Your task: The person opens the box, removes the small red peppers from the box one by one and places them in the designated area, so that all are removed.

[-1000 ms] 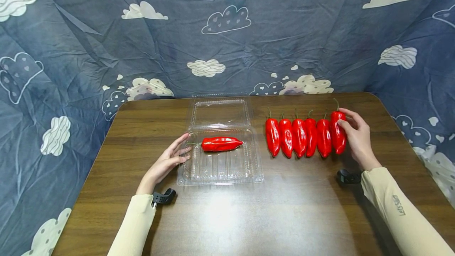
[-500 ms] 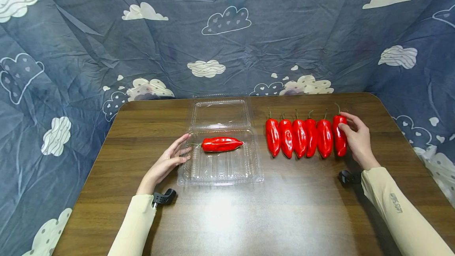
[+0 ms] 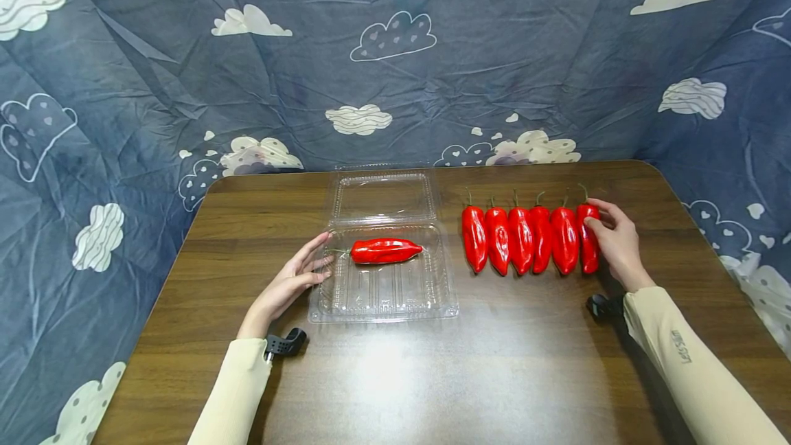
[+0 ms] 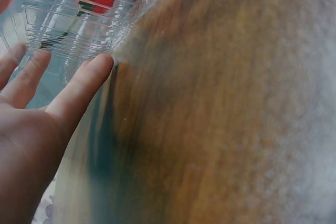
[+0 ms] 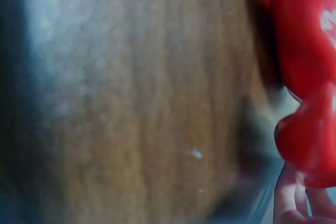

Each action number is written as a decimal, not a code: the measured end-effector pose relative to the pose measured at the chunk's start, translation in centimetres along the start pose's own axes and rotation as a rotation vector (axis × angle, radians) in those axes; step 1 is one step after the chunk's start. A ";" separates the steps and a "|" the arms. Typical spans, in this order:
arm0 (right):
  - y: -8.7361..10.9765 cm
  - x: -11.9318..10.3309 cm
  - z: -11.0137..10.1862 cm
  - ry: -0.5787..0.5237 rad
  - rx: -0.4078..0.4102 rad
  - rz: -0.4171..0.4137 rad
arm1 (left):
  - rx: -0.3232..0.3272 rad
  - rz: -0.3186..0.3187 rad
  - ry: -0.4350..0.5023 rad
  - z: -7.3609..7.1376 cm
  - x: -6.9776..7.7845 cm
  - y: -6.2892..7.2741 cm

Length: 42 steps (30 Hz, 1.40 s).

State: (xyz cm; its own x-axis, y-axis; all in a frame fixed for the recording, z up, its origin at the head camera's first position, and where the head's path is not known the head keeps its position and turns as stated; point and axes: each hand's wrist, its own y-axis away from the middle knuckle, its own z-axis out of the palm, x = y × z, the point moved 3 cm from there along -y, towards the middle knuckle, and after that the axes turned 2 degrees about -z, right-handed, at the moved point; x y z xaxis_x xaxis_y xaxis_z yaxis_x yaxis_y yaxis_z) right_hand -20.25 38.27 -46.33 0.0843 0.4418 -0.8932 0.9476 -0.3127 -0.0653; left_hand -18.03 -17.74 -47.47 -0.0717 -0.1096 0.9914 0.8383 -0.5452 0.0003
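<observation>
At the right end of a row, my right hand [image 3: 618,240] pinches a long red pepper [image 3: 589,239] between thumb and fingers, its green stem pointing away. Several matching peppers [image 3: 521,239] lie side by side to its left; the nearest [image 3: 565,240] is right beside the held one. My left hand [image 3: 290,287] has its fingers loosely extended against the left side of a clear plastic clamshell container [image 3: 383,318]. Inside that container, one red pepper [image 3: 386,250] lies crosswise, stem to the left. The left wrist view shows fingertips [image 4: 102,66] at the ribbed wall.
The container's lid [image 3: 383,198] is folded back toward the far edge of the brown wooden table [image 3: 519,369]. A dark cloth with white clouds [image 3: 395,88] hangs behind the table. Black bands [image 3: 286,342] sit at both wrists.
My right hand has brought the held pepper slightly nearer and down beside the row, its stem now lower in view. My left hand and the container have stayed put.
</observation>
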 end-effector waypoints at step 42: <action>0.0 0.5 -0.4 0.145 0.058 0.080 | 0.011 -0.002 0.008 0.1 -0.1 0.1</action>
State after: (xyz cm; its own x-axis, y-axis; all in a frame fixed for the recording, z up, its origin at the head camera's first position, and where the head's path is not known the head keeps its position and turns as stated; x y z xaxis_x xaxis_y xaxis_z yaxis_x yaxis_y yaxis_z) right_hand -20.03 38.84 -46.62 0.2061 0.5290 -0.8232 0.9171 -0.3978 -0.0260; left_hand -17.94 -17.71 -47.51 -0.0774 -0.1149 0.9904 0.8441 -0.5361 0.0038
